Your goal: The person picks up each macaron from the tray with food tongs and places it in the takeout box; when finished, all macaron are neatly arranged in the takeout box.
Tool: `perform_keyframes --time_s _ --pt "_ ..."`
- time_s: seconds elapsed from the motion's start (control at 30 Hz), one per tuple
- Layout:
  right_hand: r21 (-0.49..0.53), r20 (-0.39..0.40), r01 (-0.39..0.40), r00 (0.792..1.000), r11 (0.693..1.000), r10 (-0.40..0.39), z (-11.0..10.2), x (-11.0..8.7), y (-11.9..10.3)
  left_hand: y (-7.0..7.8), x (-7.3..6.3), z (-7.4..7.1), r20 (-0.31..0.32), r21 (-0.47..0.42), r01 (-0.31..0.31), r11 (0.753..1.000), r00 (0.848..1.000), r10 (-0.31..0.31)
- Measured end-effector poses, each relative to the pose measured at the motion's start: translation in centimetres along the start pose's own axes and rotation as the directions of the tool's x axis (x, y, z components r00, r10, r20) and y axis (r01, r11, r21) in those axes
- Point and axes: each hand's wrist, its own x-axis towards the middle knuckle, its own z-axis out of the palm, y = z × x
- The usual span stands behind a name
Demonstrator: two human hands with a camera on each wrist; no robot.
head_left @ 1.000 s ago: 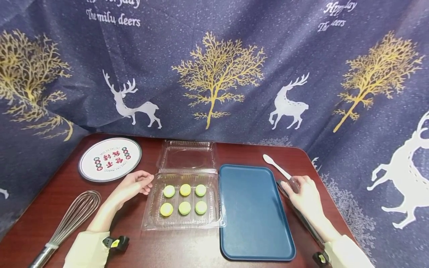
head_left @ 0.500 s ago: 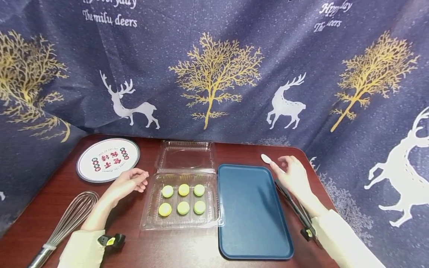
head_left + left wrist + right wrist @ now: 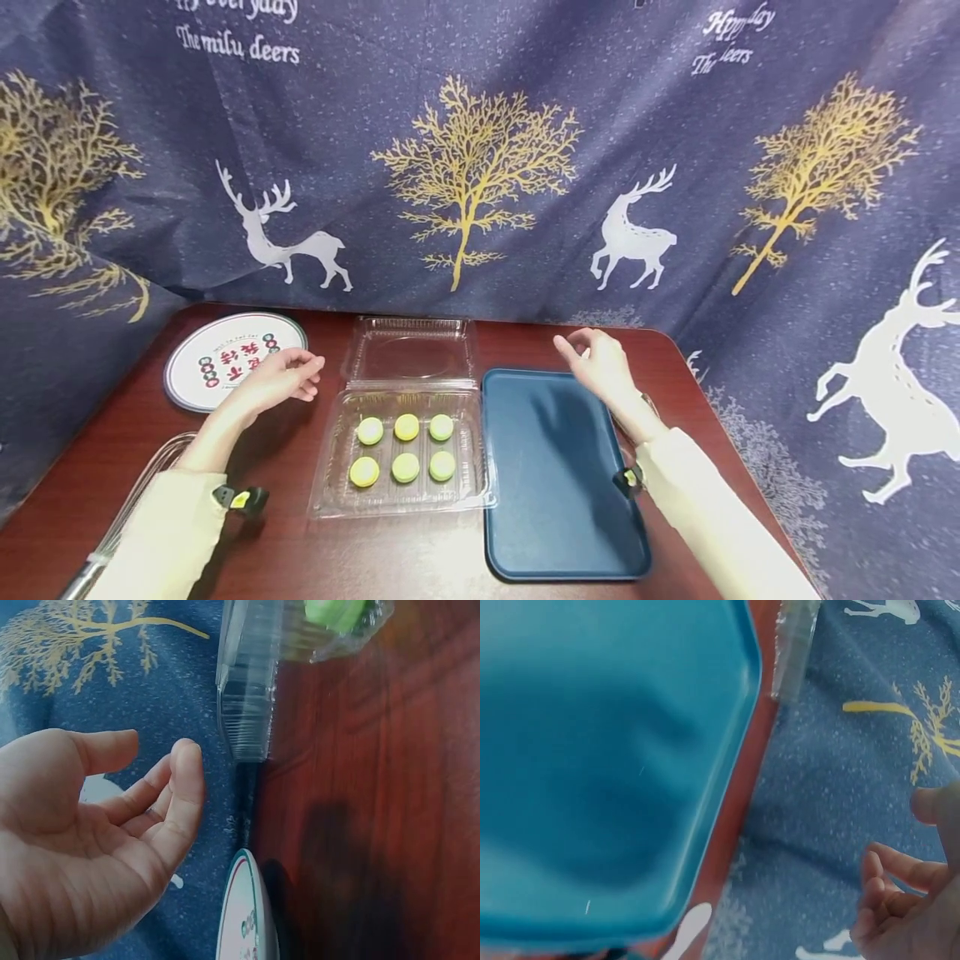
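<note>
My left hand hovers at the right edge of the white oval plate, fingers loosely curved. In the left wrist view the same hand holds nothing. My right hand is above the far right corner of the blue tray. The right wrist view shows that hand relaxed, with nothing in its fingers. Between the hands lies an open clear plastic container with several green and yellow macarons in its base. Its lid is folded back toward the cloth.
A metal whisk lies at the left, partly covered by the left sleeve. In the right wrist view a white spoon lies beside the tray. My right forearm covers most of a long tool right of the tray. A patterned blue cloth hangs behind the table.
My right hand has left the long tool beside the tray and moved up and left, over the tray's far corner. My left hand has drifted slightly left and up, now overlapping the plate.
</note>
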Motion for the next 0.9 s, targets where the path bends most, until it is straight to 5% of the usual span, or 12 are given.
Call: perform_keyframes --time_s 0.23,0.37,0.53,0.73,0.9 --pt "0.088 0.123 -0.073 0.990 0.993 0.062 2.6 1.6 -2.7 0.5 2.0 -0.2 0.033 0.019 0.050 0.999 0.998 -0.050" --pt "0.179 0.257 -0.153 0.961 0.972 0.103 4.3 2.2 -4.0 0.4 2.8 0.0 0.062 0.022 0.074 0.997 0.995 -0.075" --pt "0.335 0.406 -0.297 0.902 0.894 0.148 7.0 2.6 -4.7 -0.4 3.9 0.1 0.084 -0.028 0.105 0.994 0.991 -0.103" --pt "0.450 0.460 -0.388 0.873 0.804 0.163 9.2 3.0 -4.9 -1.4 4.7 -0.2 0.174 -0.192 0.169 0.967 0.975 -0.136" --pt "0.492 0.502 -0.442 0.848 0.750 0.170 10.4 3.1 -4.8 -1.9 4.9 -0.2 0.238 -0.233 0.197 0.952 0.961 -0.140"
